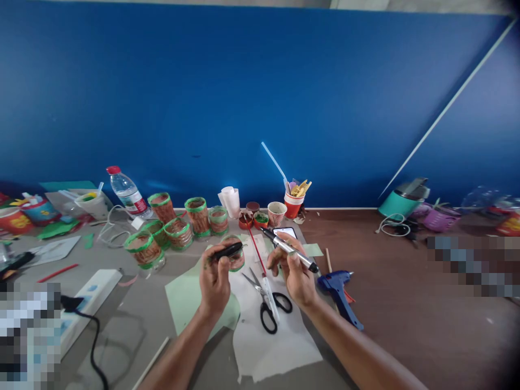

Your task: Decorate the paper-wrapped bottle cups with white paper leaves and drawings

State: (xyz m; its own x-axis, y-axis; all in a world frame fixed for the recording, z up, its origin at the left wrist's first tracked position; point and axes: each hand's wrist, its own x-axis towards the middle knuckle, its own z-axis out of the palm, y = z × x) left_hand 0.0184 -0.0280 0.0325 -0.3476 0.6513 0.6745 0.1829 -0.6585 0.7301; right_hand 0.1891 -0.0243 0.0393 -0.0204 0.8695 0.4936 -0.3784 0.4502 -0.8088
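My left hand (216, 279) is closed around a short black piece (228, 252) that looks like a marker cap. A silver marker (290, 249) with black ends is gripped in my right hand (298, 273), its dark pointed end facing up and left. Below and between the hands, black-handled scissors (268, 314) lie with blades parted on white paper (276, 352). A thin brush with a red handle (257, 249) reaches from the small paint pots towards the scissors. Behind my left hand stands a green-rimmed jar (236, 262), partly hidden.
Several brown jars with green rims (197, 216) stand at the back left, near a water bottle (129, 192). A blue glue gun (340, 295) lies right of my right hand. A power strip (87, 303) with a black cord is at left. Cups (293, 206) line the blue partition.
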